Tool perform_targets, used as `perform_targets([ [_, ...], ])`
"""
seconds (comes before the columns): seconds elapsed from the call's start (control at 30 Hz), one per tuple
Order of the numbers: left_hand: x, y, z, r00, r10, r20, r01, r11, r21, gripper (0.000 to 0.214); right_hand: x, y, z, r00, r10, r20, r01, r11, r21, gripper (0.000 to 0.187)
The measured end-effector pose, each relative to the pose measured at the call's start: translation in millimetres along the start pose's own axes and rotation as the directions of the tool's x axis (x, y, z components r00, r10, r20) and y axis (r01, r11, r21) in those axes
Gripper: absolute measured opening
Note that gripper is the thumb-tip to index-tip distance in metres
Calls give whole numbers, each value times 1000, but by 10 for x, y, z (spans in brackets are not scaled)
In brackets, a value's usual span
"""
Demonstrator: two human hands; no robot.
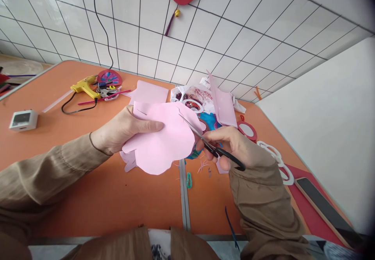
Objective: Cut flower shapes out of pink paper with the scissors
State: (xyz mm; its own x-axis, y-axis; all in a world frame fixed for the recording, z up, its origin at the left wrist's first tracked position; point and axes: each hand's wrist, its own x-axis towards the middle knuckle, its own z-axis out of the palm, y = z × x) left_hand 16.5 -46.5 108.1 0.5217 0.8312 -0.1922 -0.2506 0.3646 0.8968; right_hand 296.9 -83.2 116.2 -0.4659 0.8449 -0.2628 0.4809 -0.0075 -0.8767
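My left hand (123, 129) grips a sheet of pink paper (164, 142) by its left side, thumb lying on top. The paper is held above the table and has a wavy, petal-like outline along its bottom and right. In my right hand (225, 144) is a pair of scissors (218, 150) with black handles. Their blades reach across the upper right part of the paper, pointing up and left, where a cut line shows. Behind the paper, a pink scrap (129, 160) is partly hidden.
On the orange table (131, 209), a yellow glue gun (84, 87) and a white box-shaped device (23, 120) lie left. Pink sheets (152, 92) and a plastic bag (195, 95) are at the back. White paper rings (272, 154) and a phone (325, 207) lie right. A green clip (189, 180) is near the middle.
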Motion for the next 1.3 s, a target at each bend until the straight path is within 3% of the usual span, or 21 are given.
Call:
perform_targets([
  [0.1, 7, -18, -5, 1000, 28, 9, -28, 999, 28, 33, 34, 9, -20, 998, -16, 66, 15, 1000, 19, 62],
  [0.3, 26, -21, -51, 994, -1, 105, -1, 1000, 15, 31, 94, 8, 0, 994, -98, 40, 100, 994, -51, 54],
  [0.5, 55, -54, -96, 992, 13, 126, -9, 1000, -29, 35, 112, 1, 26, 994, -113, 7, 113, 992, -64, 61],
  [0.73, 58, -54, -95, 996, 5, 92, -3, 1000, -19, 37, 117, -8, 9, 992, -124, 34, 126, 990, -67, 54],
  [1.13, 47, -38, -88, 998, 4, 56, -3, 1000, -3, 43, 109, -55, 35, 994, -107, 6, 107, 994, -2, 62],
  [1.3, 48, -40, -96, 998, -16, 58, 16, 1000, 3, 43, 117, -36, 19, 989, -151, -2, 151, 988, -18, 53],
])
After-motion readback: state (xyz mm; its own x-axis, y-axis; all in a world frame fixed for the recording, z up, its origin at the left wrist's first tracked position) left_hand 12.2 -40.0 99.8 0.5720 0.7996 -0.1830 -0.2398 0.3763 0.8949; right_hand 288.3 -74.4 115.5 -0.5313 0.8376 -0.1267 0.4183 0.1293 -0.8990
